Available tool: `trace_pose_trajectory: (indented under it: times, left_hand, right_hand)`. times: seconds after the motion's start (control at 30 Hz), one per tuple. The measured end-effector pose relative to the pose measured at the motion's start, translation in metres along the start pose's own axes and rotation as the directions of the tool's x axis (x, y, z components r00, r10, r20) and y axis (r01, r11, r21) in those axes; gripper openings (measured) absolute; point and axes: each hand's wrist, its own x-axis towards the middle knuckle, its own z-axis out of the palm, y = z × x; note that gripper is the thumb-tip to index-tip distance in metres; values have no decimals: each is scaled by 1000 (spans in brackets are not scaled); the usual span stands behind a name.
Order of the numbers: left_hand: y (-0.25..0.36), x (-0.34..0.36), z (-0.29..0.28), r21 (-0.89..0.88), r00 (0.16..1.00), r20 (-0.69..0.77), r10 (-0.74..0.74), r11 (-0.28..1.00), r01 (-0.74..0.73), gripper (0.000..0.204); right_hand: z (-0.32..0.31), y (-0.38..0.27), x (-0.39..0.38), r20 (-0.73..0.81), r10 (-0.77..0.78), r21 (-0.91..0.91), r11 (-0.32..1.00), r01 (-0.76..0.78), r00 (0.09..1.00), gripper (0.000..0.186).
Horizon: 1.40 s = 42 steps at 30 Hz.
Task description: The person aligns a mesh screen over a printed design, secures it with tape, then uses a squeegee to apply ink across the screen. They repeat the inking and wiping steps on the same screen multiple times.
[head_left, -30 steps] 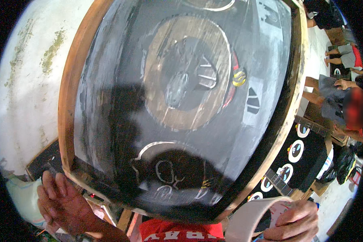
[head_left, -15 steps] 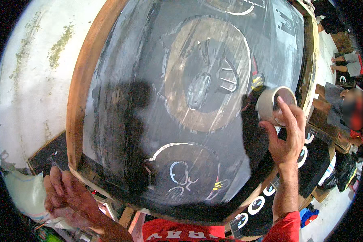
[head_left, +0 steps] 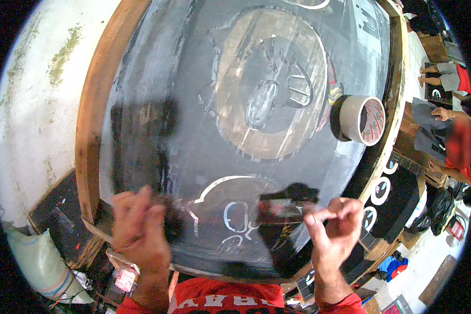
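Observation:
A wooden-framed printing screen (head_left: 193,152) lies before me, its dark mesh marked with ring shapes and pale cartoon eyes. My right hand (head_left: 336,227) is above its near right part, thumb and fingertips pinched on a see-through, shiny strip of clear tape (head_left: 290,208). The strip reaches left over the mesh; its far end is hard to make out. Over the near left corner is my left hand (head_left: 141,222), blurred, with its fingers drawn together; what they hold cannot be made out. A tape roll (head_left: 352,119) stands on the mesh by the right rail, untouched.
A wooden rail (head_left: 102,68) edges the screen on the left, beside a stained white surface (head_left: 31,120). Printed black panels (head_left: 397,201) lie to the right. A pale sack (head_left: 36,264) stands at lower left. Farther right, another person (head_left: 458,138) handles dark sheets.
My right hand has let go of the tape roll and come nearer me, now pinching the strip. My left hand has moved right and up over the screen's corner. The view has shifted slightly.

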Motion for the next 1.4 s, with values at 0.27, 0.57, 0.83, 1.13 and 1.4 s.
trace_pose_trajectory:
  times: [0.27,0.57,0.83,1.13,1.4]
  left_hand:
    - [-3,8,55,107,998,4,62,992,-62,70]
    - [-3,10,58,208,998,58,-18,978,5,77]
    - [-4,10,59,195,998,59,-2,981,-9,76]
    - [-5,11,58,176,998,56,18,984,-27,77]
    - [-7,11,58,156,998,47,40,987,-46,75]
  right_hand:
    - [8,44,20,-122,-22,-326,945,-19,992,57]
    - [15,44,25,-155,-2,-352,934,-53,988,60]
    - [14,52,22,-180,-170,-563,826,41,969,58]
    - [35,43,7,638,-443,-579,262,772,629,52]
    - [74,38,11,783,-380,-353,381,854,493,58]
